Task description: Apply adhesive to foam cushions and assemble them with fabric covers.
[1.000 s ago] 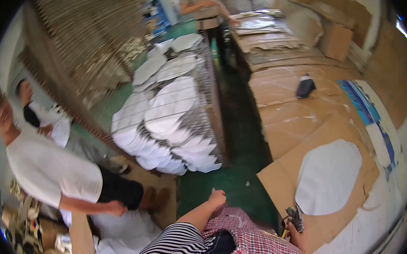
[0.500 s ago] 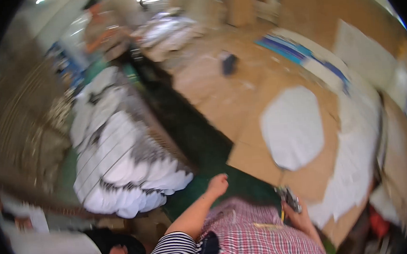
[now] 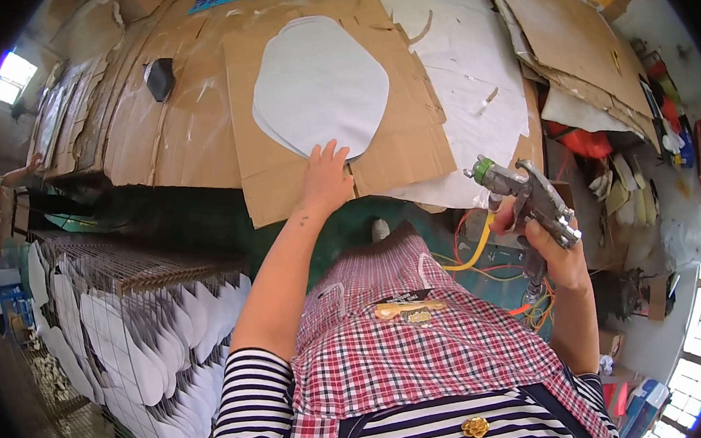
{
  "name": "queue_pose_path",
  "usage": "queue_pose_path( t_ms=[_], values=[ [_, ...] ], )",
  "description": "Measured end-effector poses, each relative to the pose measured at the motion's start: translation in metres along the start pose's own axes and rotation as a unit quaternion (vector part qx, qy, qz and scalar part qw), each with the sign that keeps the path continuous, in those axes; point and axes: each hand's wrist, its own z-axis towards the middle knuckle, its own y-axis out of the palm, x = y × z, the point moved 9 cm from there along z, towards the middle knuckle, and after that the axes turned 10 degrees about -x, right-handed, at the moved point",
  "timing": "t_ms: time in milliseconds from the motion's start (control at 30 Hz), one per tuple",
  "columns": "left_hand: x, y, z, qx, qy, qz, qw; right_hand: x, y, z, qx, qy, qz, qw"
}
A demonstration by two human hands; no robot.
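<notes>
A stack of white rounded sheet pieces lies on a brown cardboard sheet in front of me. My left hand reaches to its near edge, fingers stretched out and fingertips resting on the white material. Off to the right, my right hand is wrapped round a metal spray gun with a green ring near its nozzle. The gun is held up beside the table edge, its nozzle end toward the upper left. A yellow hose hangs close to the gun.
At lower left a wire rack holds many white pieces on edge. A dark object lies on the cardboard-covered table. Tangled hoses hang at my right. Stacked cardboard stands at the far right.
My view has swung to the right, toward the table. My left hand, formerly closed away from the table, now touches the white stack with fingers extended. The spray gun is raised higher in my right hand.
</notes>
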Motion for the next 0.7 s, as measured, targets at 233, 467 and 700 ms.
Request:
queue_pose_path(
  t_ms=[233, 467, 700],
  values=[
    [0.004, 0.041, 0.004, -0.049, -0.007, 0.024, 0.998, -0.014, 0.001, 0.0, 0.034, 0.021, -0.035, 0.999],
    [-0.02, 0.042, -0.03, -0.033, 0.013, -0.21, 0.977, -0.015, 0.016, 0.022, -0.012, 0.003, 0.01, 1.0],
    [-0.141, 0.089, -0.167, -0.09, -0.227, -0.271, 0.931, -0.018, 0.003, 0.03, 0.049, 0.009, 0.002, 0.999]
  ],
)
